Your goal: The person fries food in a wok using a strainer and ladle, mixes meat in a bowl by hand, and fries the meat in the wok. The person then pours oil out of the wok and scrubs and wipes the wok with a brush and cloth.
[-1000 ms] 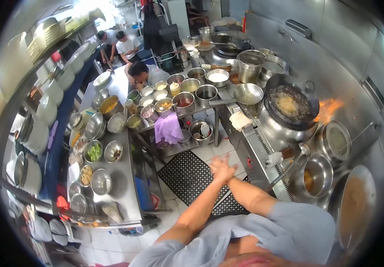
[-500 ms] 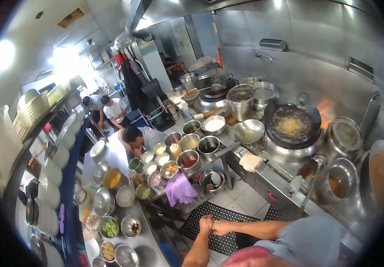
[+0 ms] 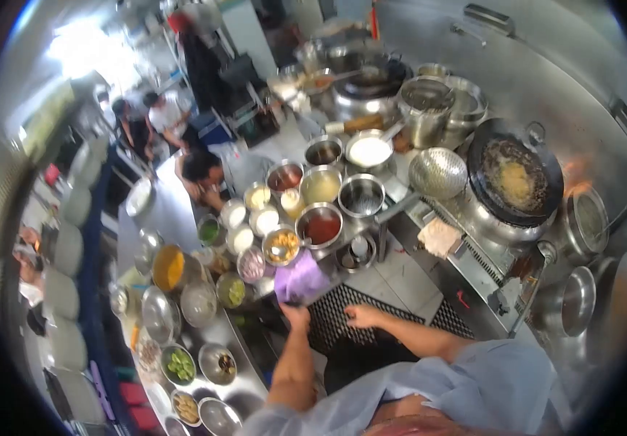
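Observation:
My left hand reaches forward with its fingers parted, fingertips right at the lower edge of a purple cloth. That cloth hangs from the front of a stand holding several seasoning pots. My right hand is in front of my body over the black perforated floor mat, fingers curled in and nothing visible in them. Above the cloth are a bowl of orange-yellow pieces with a spoon and a pot of red sauce.
At right a wok holds bubbling oil on the range, with flame behind it. A perforated strainer and a folded cloth lie nearby. Bowls, including green vegetables, crowd the left counter. A person bends at the table beyond.
My hands were together in front of me and are now apart, the left nearer the purple cloth. The camera view has shifted, and the scene is more blurred.

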### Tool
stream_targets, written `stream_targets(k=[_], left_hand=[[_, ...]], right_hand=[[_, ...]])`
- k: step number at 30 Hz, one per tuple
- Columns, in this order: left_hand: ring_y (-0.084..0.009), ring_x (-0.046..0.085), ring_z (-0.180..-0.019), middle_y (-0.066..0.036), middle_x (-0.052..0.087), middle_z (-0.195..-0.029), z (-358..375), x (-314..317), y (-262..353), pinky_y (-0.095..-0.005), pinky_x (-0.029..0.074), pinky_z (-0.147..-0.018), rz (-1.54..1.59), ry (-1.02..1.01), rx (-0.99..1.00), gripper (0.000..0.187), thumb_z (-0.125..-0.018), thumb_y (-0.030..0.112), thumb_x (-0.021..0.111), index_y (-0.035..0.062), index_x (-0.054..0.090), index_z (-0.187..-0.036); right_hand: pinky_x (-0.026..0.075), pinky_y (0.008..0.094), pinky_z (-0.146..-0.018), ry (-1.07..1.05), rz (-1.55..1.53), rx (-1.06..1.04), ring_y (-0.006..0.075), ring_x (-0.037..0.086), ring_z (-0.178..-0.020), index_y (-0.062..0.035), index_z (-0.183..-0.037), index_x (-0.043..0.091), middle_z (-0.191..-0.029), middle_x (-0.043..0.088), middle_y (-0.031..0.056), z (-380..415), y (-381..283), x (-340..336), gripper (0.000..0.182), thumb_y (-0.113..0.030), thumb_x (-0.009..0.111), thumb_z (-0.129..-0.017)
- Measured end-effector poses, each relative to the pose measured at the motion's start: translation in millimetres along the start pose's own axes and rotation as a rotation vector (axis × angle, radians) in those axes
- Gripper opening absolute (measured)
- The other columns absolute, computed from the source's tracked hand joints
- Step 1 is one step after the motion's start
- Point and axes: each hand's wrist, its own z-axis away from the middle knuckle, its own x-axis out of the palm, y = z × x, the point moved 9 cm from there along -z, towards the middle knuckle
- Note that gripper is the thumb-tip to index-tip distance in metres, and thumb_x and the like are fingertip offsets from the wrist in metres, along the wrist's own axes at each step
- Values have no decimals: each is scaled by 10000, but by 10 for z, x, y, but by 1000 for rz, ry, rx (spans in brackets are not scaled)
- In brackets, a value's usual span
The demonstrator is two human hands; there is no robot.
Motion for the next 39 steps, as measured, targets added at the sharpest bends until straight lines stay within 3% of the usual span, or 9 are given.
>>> stream_targets(k=[9,16,19,26,27,32,34,35,39], left_hand=[[-227,588,-872,-144,625,-1043,-142,472,-369,-374,484,-753,-213,-806,-474,379,-776,79,521,-28,571,-1136],[-282,545,-1071,-127,555,-1146,103,110,-728,-408,472,-871,1266,272,-1065,476,-925,382,445,90,451,-1301],[-223,518,-1057,-111,536,-1157,173,264,-676,-377,455,-908,407,-22,-550,375,-968,348,386,83,511,-1204],[-193,506,-1109,-64,531,-1202,-15,845,-676,-299,431,-940,1571,-672,-558,374,-981,338,372,83,470,-1237],[-216,518,-1051,-74,528,-1156,-150,732,-795,-325,441,-924,921,-590,-388,439,-951,405,387,74,471,-1226],[-284,519,-1103,-140,553,-1177,-37,352,744,-430,403,-984,1283,-182,-961,549,-902,444,417,32,483,-1258],[-291,511,-1127,-143,550,-1186,-65,439,621,-438,397,-991,1484,-451,-879,540,-898,439,439,23,495,-1238],[-296,511,-1122,-139,552,-1184,66,343,750,-443,399,-985,1313,-141,-1045,533,-906,432,440,15,496,-1234],[-323,420,-1250,-156,451,-1330,485,209,1588,-495,322,-1065,1276,-648,-1006,691,-898,532,469,80,342,-1406]], right_hand=[[424,391,-974,158,-291,57,351,537,-1165,-35,-1418,326,-1249,544,257,-1173,-240,-23,829,-236,744,-730],[420,366,-961,-111,-743,346,264,554,-1128,-11,-1317,476,-1249,581,168,-961,-567,351,518,-301,591,-903],[413,373,-949,268,-569,407,301,558,-1097,-38,-1296,502,-1192,596,200,-991,-692,329,465,-326,512,-932],[478,339,-808,368,-566,601,290,632,-925,-44,-1060,640,-986,661,188,-1571,-500,232,334,-310,525,-896],[486,346,-785,411,-589,504,296,637,-897,-44,-1033,648,-970,663,187,-1630,-400,344,320,-297,562,-857],[488,416,-653,437,-219,298,337,629,-807,-85,-654,671,-833,644,158,-1748,-592,61,126,-202,630,-680],[472,447,-666,362,-152,193,365,603,-778,-62,-833,645,-846,642,157,-1907,-519,193,245,-247,620,-675],[468,444,-672,561,-242,153,358,599,-806,-83,-819,639,-869,638,147,-1842,-483,177,224,-263,594,-695],[465,467,-660,490,-335,528,320,624,-777,-79,-879,661,-895,659,153,-1938,-117,539,262,-260,510,-767]])
